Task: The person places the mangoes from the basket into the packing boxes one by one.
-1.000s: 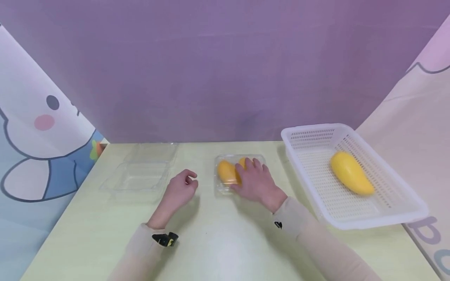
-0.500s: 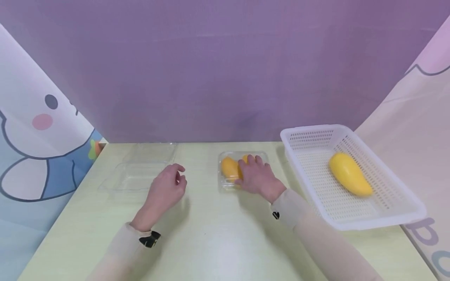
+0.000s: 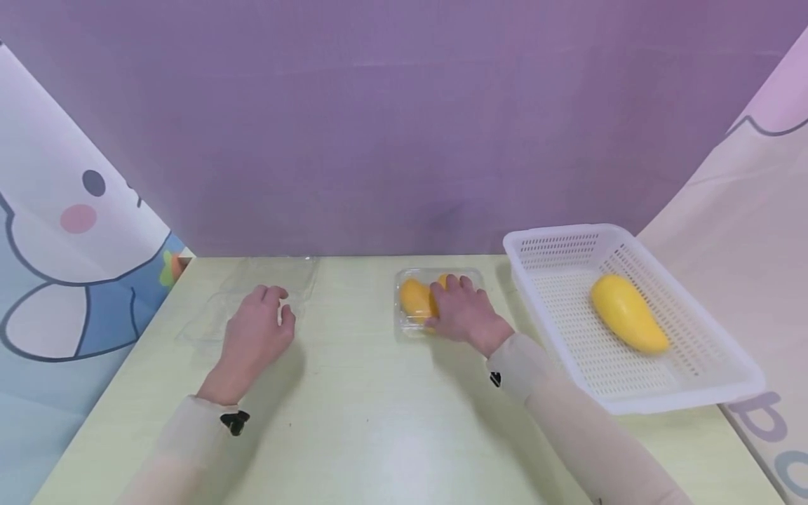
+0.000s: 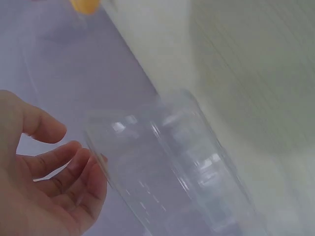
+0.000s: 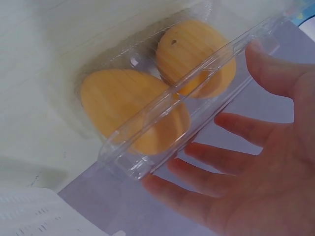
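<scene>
My right hand (image 3: 463, 315) lies over a closed clear plastic clamshell box (image 3: 409, 330) near the table's far side. Two yellow mangoes lie inside: the left mango (image 3: 414, 300) shows plainly, the other is largely covered by the hand in the head view. The right wrist view shows the fingers (image 5: 216, 182) nearly straight along the box's edge, with the thumb touching its corner. My left hand (image 3: 255, 337) hovers with loosely bent fingers before an opened clear clamshell box (image 4: 162, 162), holding nothing; it hides part of that box in the head view.
On the right stands a white perforated basket (image 3: 555, 351) with one yellow mango (image 3: 629, 313) in it. A purple backdrop (image 3: 404, 140) rises behind the table's (image 3: 379, 435) far edge. Printed cloths hang at both sides.
My left hand has moved left, from beside the closed box to over the opened one. The closed box has slid slightly right and away under my right hand.
</scene>
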The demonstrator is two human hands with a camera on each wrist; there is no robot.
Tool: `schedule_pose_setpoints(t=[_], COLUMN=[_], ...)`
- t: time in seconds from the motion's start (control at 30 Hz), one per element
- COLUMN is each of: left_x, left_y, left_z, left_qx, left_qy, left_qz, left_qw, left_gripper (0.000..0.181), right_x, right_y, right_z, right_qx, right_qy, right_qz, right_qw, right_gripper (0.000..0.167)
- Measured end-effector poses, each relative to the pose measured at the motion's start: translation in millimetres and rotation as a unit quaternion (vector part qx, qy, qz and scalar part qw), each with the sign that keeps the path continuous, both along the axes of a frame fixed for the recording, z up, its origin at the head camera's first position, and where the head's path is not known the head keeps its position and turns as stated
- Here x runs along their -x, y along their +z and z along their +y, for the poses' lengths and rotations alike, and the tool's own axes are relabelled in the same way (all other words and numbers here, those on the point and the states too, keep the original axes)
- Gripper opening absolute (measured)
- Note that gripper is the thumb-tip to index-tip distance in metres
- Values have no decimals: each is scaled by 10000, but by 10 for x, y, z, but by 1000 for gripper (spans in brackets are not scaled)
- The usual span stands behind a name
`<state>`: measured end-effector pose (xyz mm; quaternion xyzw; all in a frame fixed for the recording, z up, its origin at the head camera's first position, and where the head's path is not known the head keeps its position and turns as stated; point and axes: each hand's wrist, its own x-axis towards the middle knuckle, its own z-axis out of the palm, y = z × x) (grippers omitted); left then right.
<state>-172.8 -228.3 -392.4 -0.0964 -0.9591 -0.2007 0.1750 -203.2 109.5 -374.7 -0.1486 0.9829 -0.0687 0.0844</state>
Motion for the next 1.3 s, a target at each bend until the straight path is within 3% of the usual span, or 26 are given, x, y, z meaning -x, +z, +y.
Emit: schedule_pose_setpoints(t=[0.33,0.73,0.87,1.07,1.3], left_x=[72,159,193,201,232], left_y=[18,44,28,-12,-78], left_z=[-404,-776,-890,-1039,-1178], left_qx=[253,424,401,144,-167], left_qy=[259,648,798,1078,1190], left_qz=[336,153,-85,-694,-1044], left_qw=[9988,9969,9960,9916,9872], left_gripper=[29,35,37,42,43], right_x=[76,155,171,175,173], right_y=[-6,-20,-23,-14,-14], right_z=[31,95,108,122,135], right_qx=[-7,32,16,1,-46], right_qy=[-46,-49,-58,-42,-36], right_qz=[-44,-68,-71,-76,-55], right_qw=[10000,10000,10000,10000,10000], right_gripper=[66,66,66,66,66])
